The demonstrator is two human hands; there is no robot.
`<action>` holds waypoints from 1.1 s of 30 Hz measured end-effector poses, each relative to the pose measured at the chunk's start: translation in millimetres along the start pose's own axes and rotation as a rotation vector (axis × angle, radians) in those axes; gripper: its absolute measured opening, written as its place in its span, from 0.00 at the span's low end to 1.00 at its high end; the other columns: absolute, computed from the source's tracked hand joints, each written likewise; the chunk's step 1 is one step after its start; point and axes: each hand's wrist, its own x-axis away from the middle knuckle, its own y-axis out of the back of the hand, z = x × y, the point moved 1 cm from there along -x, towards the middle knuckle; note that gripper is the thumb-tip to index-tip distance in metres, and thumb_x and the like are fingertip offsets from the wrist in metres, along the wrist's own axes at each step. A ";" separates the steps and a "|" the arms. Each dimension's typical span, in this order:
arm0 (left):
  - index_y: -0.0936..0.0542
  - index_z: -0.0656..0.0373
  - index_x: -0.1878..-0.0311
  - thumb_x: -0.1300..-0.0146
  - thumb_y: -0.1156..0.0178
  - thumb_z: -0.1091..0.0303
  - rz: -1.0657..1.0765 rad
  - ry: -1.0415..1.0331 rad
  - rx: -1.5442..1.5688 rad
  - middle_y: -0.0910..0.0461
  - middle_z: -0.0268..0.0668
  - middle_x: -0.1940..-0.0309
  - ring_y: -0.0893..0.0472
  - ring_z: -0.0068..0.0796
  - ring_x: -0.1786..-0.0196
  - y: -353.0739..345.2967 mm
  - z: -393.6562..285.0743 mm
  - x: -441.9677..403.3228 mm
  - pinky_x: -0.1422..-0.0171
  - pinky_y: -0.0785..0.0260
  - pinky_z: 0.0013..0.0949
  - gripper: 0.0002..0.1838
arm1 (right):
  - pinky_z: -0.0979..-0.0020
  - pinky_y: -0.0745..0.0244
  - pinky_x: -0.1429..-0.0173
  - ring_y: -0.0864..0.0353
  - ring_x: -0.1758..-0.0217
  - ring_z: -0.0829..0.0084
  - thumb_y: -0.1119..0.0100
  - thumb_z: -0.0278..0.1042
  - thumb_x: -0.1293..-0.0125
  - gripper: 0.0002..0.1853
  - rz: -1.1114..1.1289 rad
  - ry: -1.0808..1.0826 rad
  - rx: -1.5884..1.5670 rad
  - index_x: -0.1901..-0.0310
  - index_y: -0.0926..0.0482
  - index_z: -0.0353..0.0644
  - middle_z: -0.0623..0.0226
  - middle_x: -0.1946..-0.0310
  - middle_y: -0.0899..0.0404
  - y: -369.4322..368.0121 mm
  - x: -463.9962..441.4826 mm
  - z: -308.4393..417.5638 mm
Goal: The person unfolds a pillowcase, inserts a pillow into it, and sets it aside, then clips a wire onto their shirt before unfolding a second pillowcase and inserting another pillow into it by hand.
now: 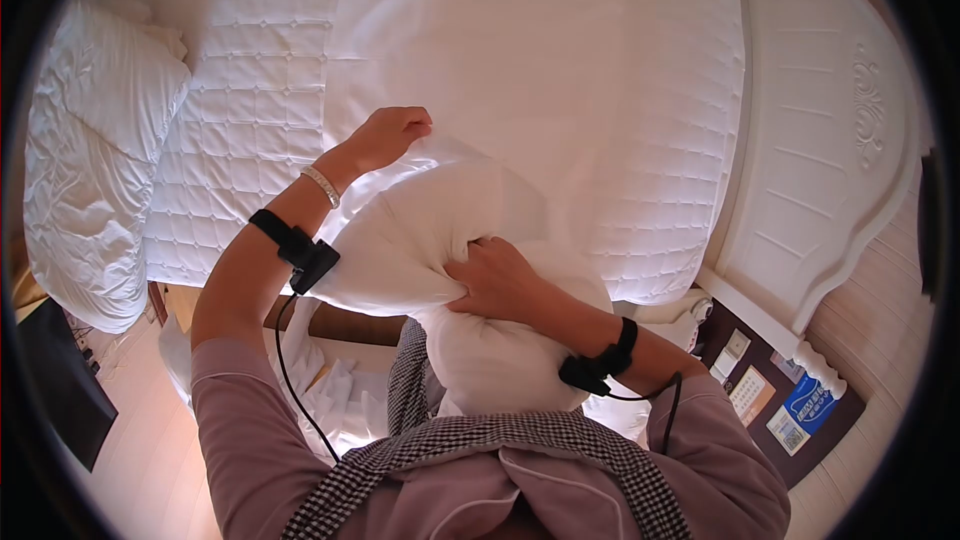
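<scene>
A plump white pillow (400, 240) is in front of my body, bunched and creased in the middle. My right hand (495, 280) is closed on it, with the fingers sunk into the folds. My left hand (392, 137) is beyond the pillow's far left side, closed in a pinch. A thin white cloth (455, 147) runs from its fingertips toward the pillow's far edge. Whether this cloth is a cover for the pillow I cannot tell. The undersides of both hands are hidden.
A bed with a white sheet (530, 30) over a quilted mattress pad (240, 170) is ahead. A crumpled white duvet (90, 160) lies left. The carved white headboard (815, 140) is right, beside a dark nightstand (725, 340) with cards. A black object (65, 380) stands lower left.
</scene>
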 end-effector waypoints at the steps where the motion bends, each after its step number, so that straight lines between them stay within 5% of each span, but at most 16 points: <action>1: 0.24 0.63 0.59 0.32 0.47 0.65 0.041 0.064 0.084 0.24 0.41 0.72 0.28 0.31 0.69 5.1 -7.0 2.9 0.59 0.34 0.33 0.10 | 0.61 0.28 0.57 0.22 0.66 0.56 0.31 0.51 0.58 0.21 -0.008 -0.001 0.006 0.68 0.20 0.43 0.54 0.75 0.22 0.9 -6.8 0.3; 5: 0.26 0.63 0.59 0.31 0.48 0.65 0.014 0.004 0.102 0.27 0.40 0.74 0.32 0.26 0.68 14.1 -27.1 20.7 0.59 0.35 0.32 0.10 | 0.60 0.27 0.57 0.21 0.65 0.54 0.32 0.53 0.58 0.22 -0.013 -0.033 0.071 0.67 0.19 0.43 0.52 0.74 0.23 23.9 -28.5 -2.8; 11: 0.26 0.55 0.52 0.31 0.49 0.61 -0.107 -0.050 -0.310 0.20 0.46 0.72 0.20 0.47 0.66 48.3 -62.7 40.4 0.60 0.29 0.41 0.11 | 0.56 0.25 0.58 0.20 0.63 0.50 0.33 0.54 0.57 0.23 -0.234 -0.231 0.194 0.68 0.20 0.41 0.48 0.71 0.22 78.7 -19.7 -25.3; 14: 0.30 0.50 0.38 0.33 0.46 0.61 -0.212 -0.290 -0.424 0.19 0.42 0.74 0.19 0.44 0.69 41.1 -81.9 46.8 0.64 0.28 0.42 0.21 | 0.56 0.25 0.60 0.20 0.65 0.51 0.33 0.53 0.55 0.22 -0.363 -0.502 0.241 0.69 0.21 0.40 0.48 0.71 0.22 106.8 -9.3 -37.8; 17: 0.33 0.48 0.35 0.34 0.47 0.62 -0.197 -0.417 -0.496 0.22 0.37 0.77 0.20 0.38 0.74 17.1 -123.5 48.4 0.71 0.29 0.38 0.24 | 0.57 0.25 0.62 0.20 0.65 0.51 0.34 0.53 0.54 0.23 -0.423 -0.664 0.258 0.66 0.20 0.40 0.49 0.69 0.21 129.9 -8.2 -38.2; 20: 0.29 0.48 0.37 0.33 0.48 0.62 -0.093 -0.481 -0.297 0.20 0.40 0.75 0.19 0.40 0.72 -30.7 -183.1 54.5 0.68 0.27 0.39 0.21 | 0.57 0.24 0.60 0.19 0.64 0.51 0.36 0.46 0.51 0.18 -0.664 -0.508 0.300 0.64 0.19 0.41 0.53 0.68 0.19 139.6 -4.7 -54.5; 21: 0.26 0.51 0.40 0.33 0.47 0.63 -0.091 -0.505 -0.056 0.18 0.43 0.71 0.18 0.44 0.68 -38.4 -201.3 60.0 0.64 0.26 0.40 0.19 | 0.57 0.24 0.55 0.20 0.58 0.50 0.40 0.38 0.46 0.15 -0.903 -0.483 -0.498 0.58 0.20 0.40 0.53 0.62 0.19 121.3 2.0 -79.7; 22: 0.24 0.53 0.42 0.34 0.45 0.62 -0.088 -0.564 0.099 0.18 0.45 0.67 0.18 0.46 0.66 -47.6 -217.3 66.9 0.62 0.26 0.41 0.18 | 0.57 0.24 0.55 0.20 0.58 0.50 0.40 0.38 0.46 0.15 -0.956 -0.469 -0.760 0.58 0.20 0.40 0.53 0.62 0.19 125.5 6.6 -76.1; 25: 0.22 0.50 0.45 0.35 0.44 0.61 0.085 -0.770 0.110 0.20 0.42 0.74 0.21 0.45 0.74 -50.7 -273.9 106.6 0.69 0.29 0.39 0.16 | 0.57 0.24 0.55 0.20 0.58 0.50 0.40 0.38 0.45 0.15 -0.929 -0.481 -0.769 0.57 0.20 0.40 0.53 0.62 0.19 141.8 29.3 -50.4; 29: 0.23 0.48 0.44 0.35 0.45 0.59 0.198 -0.713 0.058 0.19 0.37 0.72 0.21 0.41 0.72 -22.0 -291.5 136.4 0.67 0.30 0.40 0.17 | 0.57 0.24 0.55 0.20 0.57 0.50 0.40 0.38 0.45 0.15 -1.002 -0.366 -0.739 0.57 0.20 0.40 0.53 0.62 0.19 188.6 47.4 -10.3; 31: 0.24 0.53 0.43 0.37 0.43 0.64 -0.041 -0.956 0.088 0.21 0.37 0.73 0.23 0.39 0.72 16.6 -302.9 157.8 0.66 0.32 0.38 0.18 | 0.57 0.24 0.55 0.20 0.57 0.50 0.40 0.38 0.45 0.15 -1.070 -0.277 -0.720 0.57 0.20 0.40 0.53 0.62 0.19 225.7 54.6 12.4; 33: 0.21 0.59 0.47 0.36 0.45 0.68 -0.484 -0.904 0.146 0.22 0.35 0.72 0.28 0.32 0.72 63.0 -304.3 184.0 0.64 0.34 0.34 0.15 | 0.57 0.24 0.54 0.20 0.57 0.50 0.40 0.38 0.45 0.15 -1.152 -0.173 -0.697 0.57 0.20 0.40 0.53 0.62 0.19 266.7 70.3 43.6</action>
